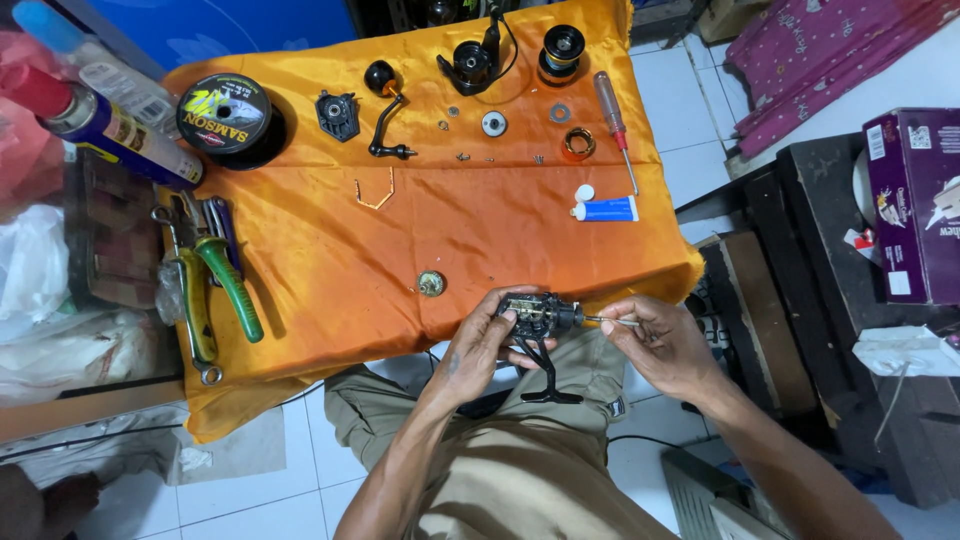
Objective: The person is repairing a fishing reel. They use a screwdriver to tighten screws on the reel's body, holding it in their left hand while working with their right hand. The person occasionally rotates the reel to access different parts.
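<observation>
Both hands work at the bench's front edge: left hand (478, 350) grips the black reel body (530, 318), just off the orange cloth (400, 240). Right hand (665, 345) pinches a thin metal tool (612, 321) whose tip touches the body's side.

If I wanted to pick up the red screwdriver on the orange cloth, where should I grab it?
Probably by the red handle of the screwdriver, coming from above. It lies flat on the orange cloth, handle toward the far edge, thin metal shaft pointing toward the blue-and-white tube. The handle is the thickest part, with free cloth on both sides, so fingers fit around it.
</observation>
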